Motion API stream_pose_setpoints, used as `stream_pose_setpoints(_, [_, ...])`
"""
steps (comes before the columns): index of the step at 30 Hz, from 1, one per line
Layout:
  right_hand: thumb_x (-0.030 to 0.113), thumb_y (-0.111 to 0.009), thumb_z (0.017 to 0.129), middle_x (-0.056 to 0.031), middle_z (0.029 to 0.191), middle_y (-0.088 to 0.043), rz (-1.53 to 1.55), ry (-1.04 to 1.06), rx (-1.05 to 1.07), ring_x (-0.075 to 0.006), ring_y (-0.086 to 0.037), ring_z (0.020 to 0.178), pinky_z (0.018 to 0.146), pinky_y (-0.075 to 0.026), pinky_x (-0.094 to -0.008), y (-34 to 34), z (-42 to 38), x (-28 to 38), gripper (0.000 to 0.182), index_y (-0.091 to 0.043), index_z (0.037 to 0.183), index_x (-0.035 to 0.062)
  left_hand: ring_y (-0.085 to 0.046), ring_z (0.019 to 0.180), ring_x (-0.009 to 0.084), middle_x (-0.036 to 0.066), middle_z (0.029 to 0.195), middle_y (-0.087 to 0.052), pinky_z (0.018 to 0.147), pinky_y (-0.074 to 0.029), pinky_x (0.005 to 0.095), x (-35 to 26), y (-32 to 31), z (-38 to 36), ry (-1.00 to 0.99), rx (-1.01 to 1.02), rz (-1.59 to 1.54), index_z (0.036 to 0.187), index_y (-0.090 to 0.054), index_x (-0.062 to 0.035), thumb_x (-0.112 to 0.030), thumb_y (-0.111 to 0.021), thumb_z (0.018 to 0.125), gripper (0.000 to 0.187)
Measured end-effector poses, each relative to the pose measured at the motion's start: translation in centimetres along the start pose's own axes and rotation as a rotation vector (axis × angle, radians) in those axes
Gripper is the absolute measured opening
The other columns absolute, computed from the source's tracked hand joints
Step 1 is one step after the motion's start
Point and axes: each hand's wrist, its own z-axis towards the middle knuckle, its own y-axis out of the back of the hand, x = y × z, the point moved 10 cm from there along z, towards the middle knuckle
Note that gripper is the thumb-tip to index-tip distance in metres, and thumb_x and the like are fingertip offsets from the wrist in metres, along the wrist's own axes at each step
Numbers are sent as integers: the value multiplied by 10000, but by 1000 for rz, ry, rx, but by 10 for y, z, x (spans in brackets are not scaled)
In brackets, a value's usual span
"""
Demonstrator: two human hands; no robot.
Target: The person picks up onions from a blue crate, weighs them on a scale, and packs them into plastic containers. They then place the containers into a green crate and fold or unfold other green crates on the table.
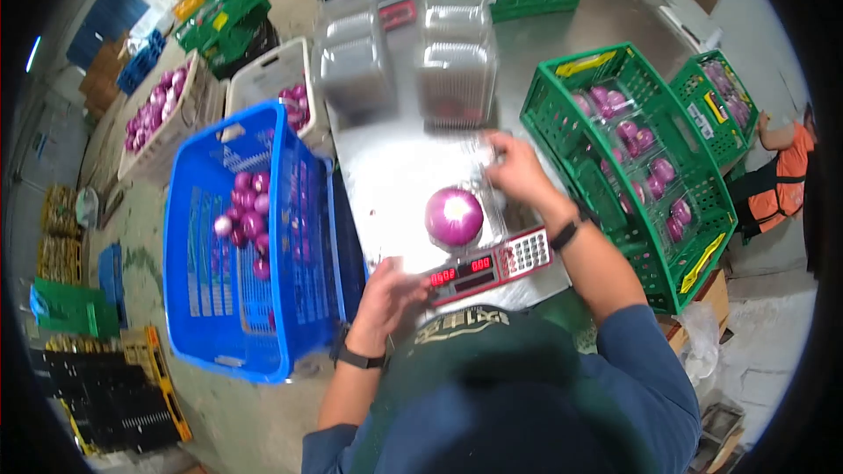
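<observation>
A purple onion sits in a clear plastic box on the steel top of a digital scale, whose red digits are lit. My right hand is beyond the onion on the right, its fingers closed at the edge of the clear plastic; glare hides the exact grip. By the left end of the scale's display is my left hand, fingers apart and holding nothing. Stacked clear plastic boxes stand behind the onion, with a second stack to their left.
On the left, a blue basket contains loose onions. Behind it are pale crates of onions. A green crate of packed onions stands at right, with another green crate at the back. Other people stand at right and far back.
</observation>
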Motion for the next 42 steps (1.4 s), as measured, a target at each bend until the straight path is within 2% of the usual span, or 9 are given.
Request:
stream_pose_setpoints(2, [50, -759, 723, -131, 998, -715, -439, 341, 77, -221, -668, 941, 816, -538, -372, 6, -51, 48, 808, -497, 1485, 106, -725, 954, 305, 77, 898, -633, 726, -579, 378, 2, 9, 3, -1, 23, -26, 1162, -550, -14, -134, -605, 954, 247])
stream_pose_setpoints(4, [77, -754, 754, -111, 931, -705, -162, 106, 367, -212, -686, 895, 767, -553, -371, 3, -91, 55, 779, -501, 1490, 122, -731, 942, 300, 82, 911, -643, 682, -562, 344, 5, 11, 7, 37, 31, -52, 1104, -577, -29, -144, -616, 955, 193])
stream_pose_setpoints(10, [-19, -632, 902, -65, 835, -650, 697, -687, 131, -144, -651, 637, 580, -519, -273, -42, -145, -42, 613, -447, 1486, -6, -623, 614, 182, 109, 768, -645, 504, -467, 272, 6, 20, 32, -22, -82, 263, 872, -559, -35, 9, -640, 874, 92])
stream_pose_setpoints(16, [-22, -633, 887, -12, 748, -592, 786, -561, -21, -128, -638, 648, 582, -507, -261, -27, -136, -20, 383, -575, 1266, -28, -583, 590, 140, 120, 742, -651, 528, -465, 265, -14, 0, 17, -117, -66, 334, 900, -557, -2, 32, -655, 875, 107])
stream_pose_setpoints(20, [17, -710, 858, 26, 980, -597, 882, -285, -131, -89, -591, 865, 780, -493, -235, -2, -112, 29, 487, -523, 1306, 56, -631, 708, 139, 108, 850, -676, 594, -500, 262, -37, -32, 2, -263, 45, 309, 925, -550, -32, -2, -696, 922, 148])
stream_pose_setpoints(21, [70, -726, 877, -25, 1246, -536, 852, -193, -122, -127, -592, 1021, 842, -530, -281, -1, -107, 40, 539, -453, 1336, 137, -633, 728, 134, 101, 865, -679, 617, -510, 262, -42, -43, -1, -325, 57, 322, 935, -556, -29, -12, -703, 924, 149])
stream_pose_setpoints(28, [-56, -755, 807, -99, 1083, -640, 1161, -137, -415, -176, -674, 932, 816, -574, -314, 47, -58, 78, 571, -445, 1267, 77, -647, 801, 93, 51, 947, -704, 712, -535, 250, -78, -104, -21, -488, 78, 741, 1029, -648, -18, -44, -776, 898, 185])
stream_pose_setpoints(40, [204, -782, 769, -136, 1160, -603, 568, -208, -1191, -237, -601, 998, 818, -498, -387, 321, -26, -76, 694, -444, 1351, 32, -515, 770, 116, 1, 856, -586, 726, -448, 264, -200, 83, -125, -958, -790, 835, 968, -629, -10, -90, -737, 927, 141])
stream_pose_setpoints(42, [251, -810, 736, -195, 1197, -588, 367, -324, -1270, -282, -592, 1067, 921, -488, -407, 350, -43, -99, 721, -456, 1311, -2, -579, 842, 148, 60, 938, -625, 786, -487, 276, -197, 103, -140, -735, -1065, 1199, 1081, -629, -7, -199, -782, 924, 291])
